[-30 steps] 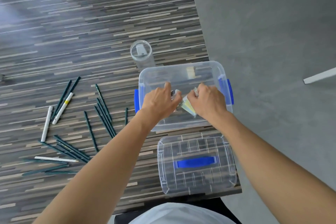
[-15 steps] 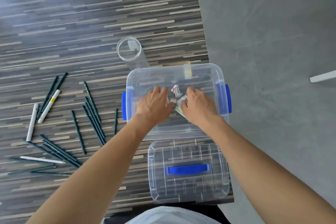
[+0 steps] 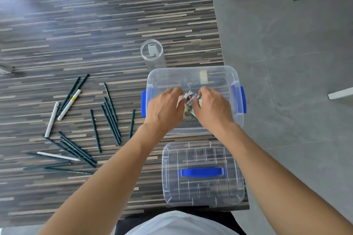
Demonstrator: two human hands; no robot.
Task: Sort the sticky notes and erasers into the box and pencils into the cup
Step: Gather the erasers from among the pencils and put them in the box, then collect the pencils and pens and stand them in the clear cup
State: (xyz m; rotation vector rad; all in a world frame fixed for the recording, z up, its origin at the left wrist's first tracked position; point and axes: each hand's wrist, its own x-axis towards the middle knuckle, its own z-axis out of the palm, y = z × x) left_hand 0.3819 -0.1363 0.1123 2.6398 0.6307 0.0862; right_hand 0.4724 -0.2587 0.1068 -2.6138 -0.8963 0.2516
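From the head camera, both hands are down inside the clear box (image 3: 193,71), knuckles up. The left hand (image 3: 164,109) is curled, its fingers closing on small wrapped erasers (image 3: 192,98) and a bit of paper. The right hand (image 3: 213,108) is curled too, fingertips meeting the same bundle, with the pale yellow edge of the sticky notes (image 3: 193,112) peeking out under it. The little pile sits right between the two hands, low in the box. Beyond the left hand's fingertips stands the clear cup (image 3: 152,53). Out to the left of the left hand, the pencils (image 3: 110,118) lie scattered on the striped table (image 3: 95,25). Just behind the wrists, towards the person, lies the box lid (image 3: 202,173) with its blue handle.
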